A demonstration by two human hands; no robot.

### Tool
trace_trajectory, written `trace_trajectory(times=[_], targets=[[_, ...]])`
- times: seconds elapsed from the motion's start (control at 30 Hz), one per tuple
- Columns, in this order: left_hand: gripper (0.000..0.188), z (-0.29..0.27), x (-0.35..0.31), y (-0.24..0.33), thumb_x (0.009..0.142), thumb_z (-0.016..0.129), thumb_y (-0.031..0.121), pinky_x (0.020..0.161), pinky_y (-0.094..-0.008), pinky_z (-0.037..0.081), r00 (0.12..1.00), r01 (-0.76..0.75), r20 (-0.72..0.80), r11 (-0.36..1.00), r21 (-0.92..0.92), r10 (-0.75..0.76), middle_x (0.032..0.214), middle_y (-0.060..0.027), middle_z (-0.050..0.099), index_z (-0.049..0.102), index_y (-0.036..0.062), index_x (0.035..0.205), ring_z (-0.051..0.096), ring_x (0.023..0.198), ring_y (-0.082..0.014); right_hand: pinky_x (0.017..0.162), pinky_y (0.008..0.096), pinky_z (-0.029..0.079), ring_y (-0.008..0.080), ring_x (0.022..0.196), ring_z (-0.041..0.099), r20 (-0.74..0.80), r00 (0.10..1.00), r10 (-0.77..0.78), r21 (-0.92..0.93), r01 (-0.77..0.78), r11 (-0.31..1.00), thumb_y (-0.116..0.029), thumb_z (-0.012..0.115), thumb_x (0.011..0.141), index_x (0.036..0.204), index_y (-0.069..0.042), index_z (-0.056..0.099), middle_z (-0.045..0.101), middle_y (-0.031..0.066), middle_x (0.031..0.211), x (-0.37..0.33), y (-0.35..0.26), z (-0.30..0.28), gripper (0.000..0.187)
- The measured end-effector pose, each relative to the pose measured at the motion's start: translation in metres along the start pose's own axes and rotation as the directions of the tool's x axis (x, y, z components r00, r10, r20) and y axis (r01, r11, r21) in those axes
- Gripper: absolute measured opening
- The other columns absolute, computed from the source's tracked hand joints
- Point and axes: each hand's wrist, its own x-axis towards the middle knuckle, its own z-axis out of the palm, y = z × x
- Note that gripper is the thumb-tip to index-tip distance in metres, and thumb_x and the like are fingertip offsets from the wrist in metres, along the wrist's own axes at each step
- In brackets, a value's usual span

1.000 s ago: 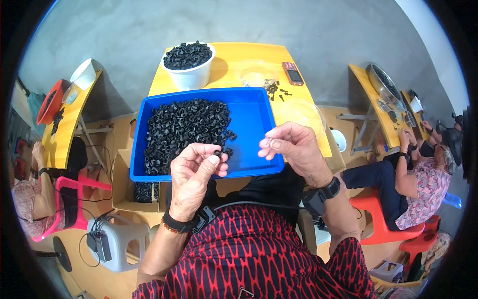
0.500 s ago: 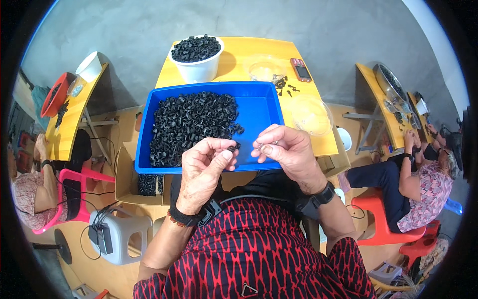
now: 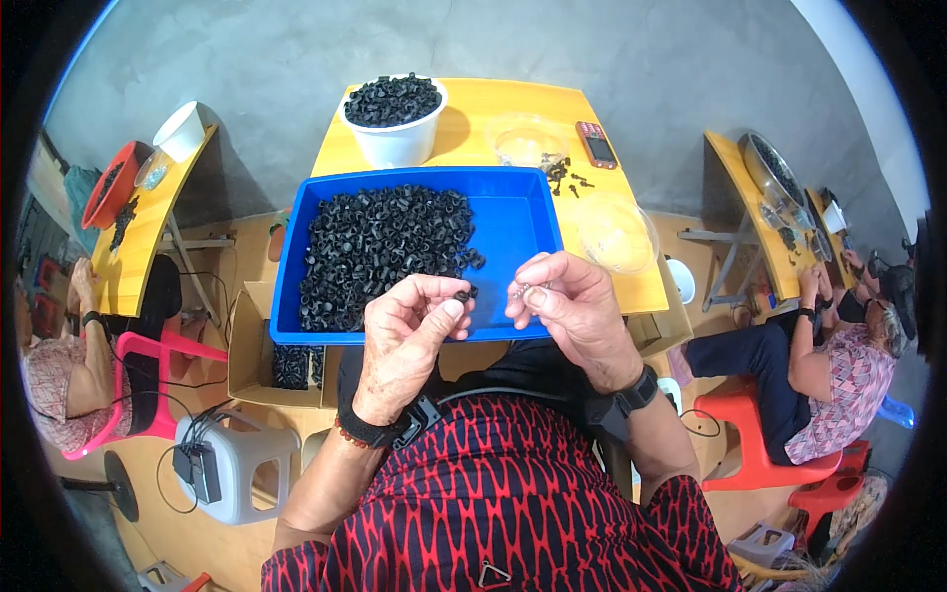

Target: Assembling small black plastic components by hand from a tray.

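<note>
Between the thumb and forefinger of my left hand [image 3: 409, 331] is a small black plastic part [image 3: 464, 295]. Opposite it, a short gap away, my right hand [image 3: 572, 311] pinches small shiny pieces [image 3: 520, 291], too small to name. Both hands hover over the near edge of a blue tray [image 3: 513, 212]. A heap of small black plastic parts [image 3: 385, 252] fills the tray's left and middle. Behind the tray stands a white bucket [image 3: 400, 146], piled high with similar black parts.
A clear plastic dish [image 3: 619, 237] and another clear dish [image 3: 525, 143] sit on the yellow table [image 3: 483, 99], near loose black pieces [image 3: 567, 178] and a red phone [image 3: 597, 145]. An open cardboard box [image 3: 258, 355] is below left. People sit at tables on both sides.
My right hand's fingers have shifted slightly, and the shiny pieces show more clearly between them. My left hand still pinches the black part, almost unmoved.
</note>
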Motion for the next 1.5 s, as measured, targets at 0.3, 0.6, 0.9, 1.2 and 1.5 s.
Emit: trace_trajectory(times=[0.3, 0.6, 0.9, 1.2, 1.5], targets=[[0.018, 0.002, -0.001, 0.0, 0.095, 0.064, 0.005, 0.073, -0.0267, 0.057, 1.0, -0.001, -0.012, 1.0, 0.005, 0.001, 0.095, -0.0116, 0.071, 0.065, -0.0022, 0.111, 0.067, 0.079, -0.0132, 0.074, 0.033, 0.058, 0.0232, 0.09, 0.07, -0.024, 0.999, 0.046, 0.201, -0.04, 0.979, -0.004, 0.06, 0.096, 0.107, -0.001, 0.064, 0.069, 0.0144, 0.103, -0.004, 0.004, -0.002, 0.012], [0.017, -0.002, 0.0, -0.003, 0.096, 0.063, 0.006, 0.071, -0.0282, 0.058, 0.999, -0.003, -0.045, 0.998, -0.06, 0.0, 0.094, -0.012, 0.071, 0.064, -0.0022, 0.111, 0.067, 0.076, -0.0144, 0.078, 0.0361, 0.059, 0.0289, 0.094, 0.071, 0.001, 0.994, 0.11, 0.35, -0.103, 0.931, -0.009, 0.059, 0.098, 0.111, -0.003, 0.062, 0.069, 0.0181, 0.108, -0.003, 0.003, -0.005, 0.014], [0.018, -0.002, 0.001, 0.002, 0.096, 0.064, 0.009, 0.071, -0.0281, 0.058, 0.999, -0.003, -0.037, 0.996, -0.093, -0.001, 0.095, -0.0114, 0.071, 0.064, -0.0018, 0.111, 0.067, 0.077, -0.0141, 0.077, 0.0372, 0.06, 0.031, 0.09, 0.072, -0.037, 0.982, 0.183, 0.396, -0.154, 0.905, -0.009, 0.059, 0.098, 0.111, -0.002, 0.061, 0.07, 0.0198, 0.105, -0.002, -0.004, -0.002, 0.015], [0.019, -0.004, 0.0, -0.003, 0.097, 0.062, 0.009, 0.07, -0.0284, 0.058, 0.999, -0.012, -0.052, 0.997, -0.08, 0.008, 0.096, -0.0116, 0.071, 0.063, -0.0016, 0.112, 0.068, 0.078, -0.0143, 0.076, 0.0366, 0.061, 0.0296, 0.09, 0.072, -0.059, 0.993, 0.103, 0.244, -0.086, 0.966, -0.01, 0.06, 0.098, 0.109, -0.001, 0.06, 0.07, 0.0204, 0.104, 0.001, -0.01, 0.01, 0.015], [0.02, -0.003, -0.001, -0.001, 0.097, 0.063, 0.01, 0.072, -0.0288, 0.058, 0.999, -0.009, -0.047, 0.995, -0.097, 0.005, 0.097, -0.012, 0.071, 0.063, -0.0017, 0.113, 0.068, 0.079, -0.0147, 0.076, 0.035, 0.062, 0.0258, 0.09, 0.072, -0.074, 0.997, 0.004, 0.058, 0.0, 0.998, 0.0, 0.057, 0.097, 0.108, 0.002, 0.06, 0.07, 0.0205, 0.105, 0.003, -0.01, 0.018, 0.012]])
